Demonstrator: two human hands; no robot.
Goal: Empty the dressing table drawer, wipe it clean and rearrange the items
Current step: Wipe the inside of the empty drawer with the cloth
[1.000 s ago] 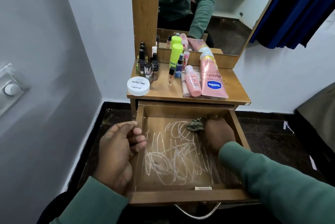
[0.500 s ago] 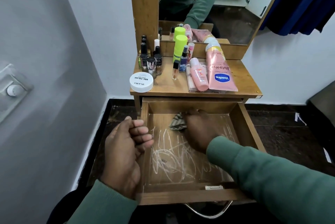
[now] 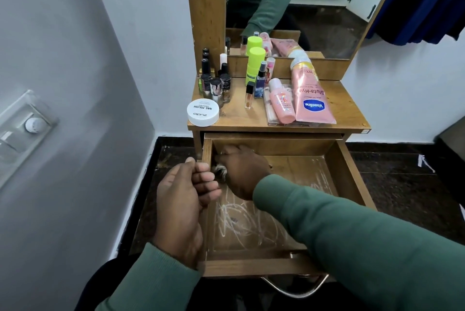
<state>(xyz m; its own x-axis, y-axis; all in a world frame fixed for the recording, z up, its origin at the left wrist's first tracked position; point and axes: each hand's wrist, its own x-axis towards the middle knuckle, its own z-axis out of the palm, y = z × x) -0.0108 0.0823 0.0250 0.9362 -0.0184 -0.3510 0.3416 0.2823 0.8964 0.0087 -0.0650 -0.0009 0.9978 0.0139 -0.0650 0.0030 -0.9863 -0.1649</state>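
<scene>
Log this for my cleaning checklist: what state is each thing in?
drawer: pulled open, only the cloth seen inside, white scribbles on its floor
cloth: bunched, at the back left corner
right hand: grips the cloth
left hand: fingers curled at the drawer's left wall; grip unclear
white jar: upright, lid on
Vaseline tube: lying flat, capped
pink bottle: lying flat, capped
green bottle: upright, capped

Drawer [image 3: 349,180] open, white-scribbled; cloth [image 3: 221,169] back-left; cosmetics [image 3: 312,105] on tabletop [image 3: 348,107].
</scene>
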